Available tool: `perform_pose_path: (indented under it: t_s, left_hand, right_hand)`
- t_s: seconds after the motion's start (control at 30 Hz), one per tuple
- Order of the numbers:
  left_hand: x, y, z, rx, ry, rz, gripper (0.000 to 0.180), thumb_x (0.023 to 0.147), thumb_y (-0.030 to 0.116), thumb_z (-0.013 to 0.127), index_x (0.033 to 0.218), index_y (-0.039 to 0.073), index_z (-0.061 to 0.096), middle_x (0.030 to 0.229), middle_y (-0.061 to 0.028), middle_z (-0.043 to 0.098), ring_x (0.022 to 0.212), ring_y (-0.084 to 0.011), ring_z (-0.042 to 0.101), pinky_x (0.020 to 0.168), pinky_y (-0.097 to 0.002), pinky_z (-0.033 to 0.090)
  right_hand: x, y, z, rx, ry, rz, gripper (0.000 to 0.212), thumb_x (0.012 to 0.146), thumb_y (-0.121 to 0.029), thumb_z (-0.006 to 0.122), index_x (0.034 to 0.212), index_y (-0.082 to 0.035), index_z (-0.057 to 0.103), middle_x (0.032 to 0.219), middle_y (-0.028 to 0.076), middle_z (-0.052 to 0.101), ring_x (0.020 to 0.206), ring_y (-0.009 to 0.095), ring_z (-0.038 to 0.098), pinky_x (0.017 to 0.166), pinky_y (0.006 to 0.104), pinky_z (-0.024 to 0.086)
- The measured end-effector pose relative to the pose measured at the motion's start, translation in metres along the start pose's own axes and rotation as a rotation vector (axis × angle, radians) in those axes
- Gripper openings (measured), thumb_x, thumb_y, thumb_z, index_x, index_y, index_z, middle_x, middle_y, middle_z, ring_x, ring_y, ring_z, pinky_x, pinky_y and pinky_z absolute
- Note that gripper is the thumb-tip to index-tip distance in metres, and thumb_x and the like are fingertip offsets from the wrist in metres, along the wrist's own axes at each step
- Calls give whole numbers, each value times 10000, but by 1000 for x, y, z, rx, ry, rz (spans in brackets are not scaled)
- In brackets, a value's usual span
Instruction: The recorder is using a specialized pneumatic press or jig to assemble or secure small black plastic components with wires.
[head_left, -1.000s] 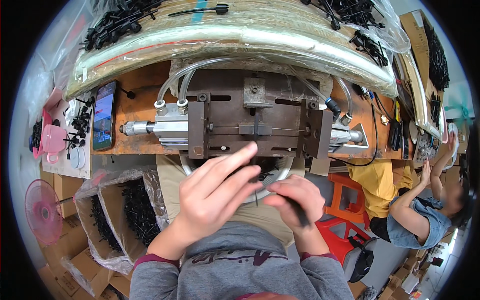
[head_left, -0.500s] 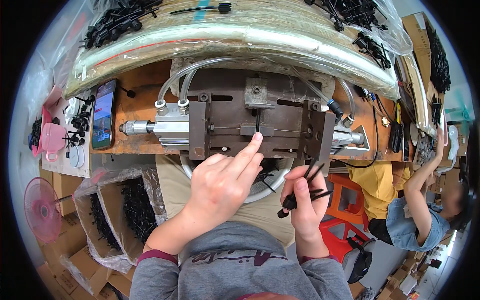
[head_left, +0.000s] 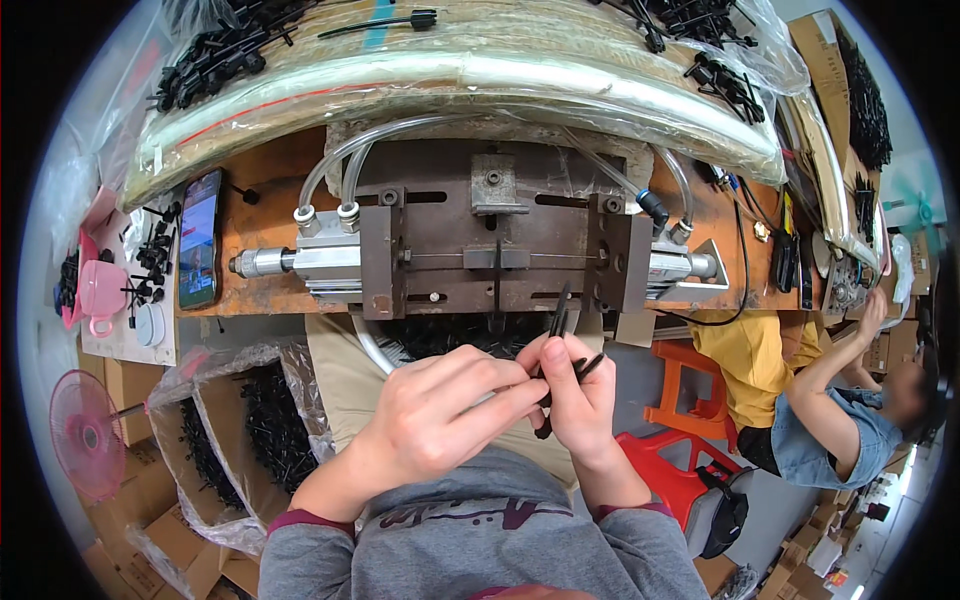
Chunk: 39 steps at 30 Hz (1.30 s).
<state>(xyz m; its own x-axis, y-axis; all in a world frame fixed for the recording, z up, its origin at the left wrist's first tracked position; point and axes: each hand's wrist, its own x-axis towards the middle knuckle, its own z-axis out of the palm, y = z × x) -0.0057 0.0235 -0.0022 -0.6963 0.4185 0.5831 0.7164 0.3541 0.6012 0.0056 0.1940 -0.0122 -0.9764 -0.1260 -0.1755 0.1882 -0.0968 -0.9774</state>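
In front of the clamping fixture, my right hand [head_left: 580, 405] is closed around several black stemmed plastic parts [head_left: 590, 367], whose thin stems stick out past the fingers. My left hand [head_left: 440, 410] reaches across to it, thumb and fingers pinched together against the bunch; what lies between the fingertips is hidden. Another black stemmed part [head_left: 497, 290] stands upright in the picture at the middle of the fixture, across its small grey block [head_left: 480, 259], its lower end reaching past the front edge. Neither hand touches the brown metal fixture [head_left: 440, 230].
Air cylinders [head_left: 330, 255] with clear hoses flank the fixture. A phone [head_left: 201, 238] and pink cup [head_left: 103, 290] sit left. Lined boxes of black parts [head_left: 280, 420] and a pink fan [head_left: 87, 435] stand lower left. Another person [head_left: 830, 420] works at right near red stools [head_left: 680, 480].
My left hand has drawn back from the fixture to my right hand, its finger no longer on the part there. That part now extends farther toward me. My right hand has moved slightly left.
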Motion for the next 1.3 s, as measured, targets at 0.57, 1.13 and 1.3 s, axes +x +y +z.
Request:
perform_pose_path:
  t_s: [0.57, 1.13, 1.3]
  left_hand:
    - [14, -15, -3, 432, -119, -91, 220, 754, 83, 693, 943, -24, 661, 1210, -160, 640, 628, -175, 614, 614, -288, 490]
    - [1, -9, 6, -182, 86, -317, 256, 748, -38, 722, 1001, -8, 691, 1158, -156, 628, 841, -186, 681, 714, -267, 567]
    - [-23, -12, -15, -567, 111, -495, 265, 719, -54, 752, 978, -4, 724, 1036, -117, 664, 871, -171, 676, 734, -265, 583]
  right_hand:
    - [-3, 8, -15, 166, 13, -69, 305, 1034, -289, 442, 865, -39, 491, 549, 28, 503, 420, 47, 388, 408, 188, 283]
    - [0, 6, -9, 337, -44, -24, 356, 1050, -338, 346, 821, -73, 411, 507, 45, 432, 374, 91, 335, 376, 224, 271]
    - [0, 6, -6, 399, -42, 11, 290, 1033, -271, 405, 841, -58, 452, 542, 45, 468, 406, 66, 345, 392, 207, 269]
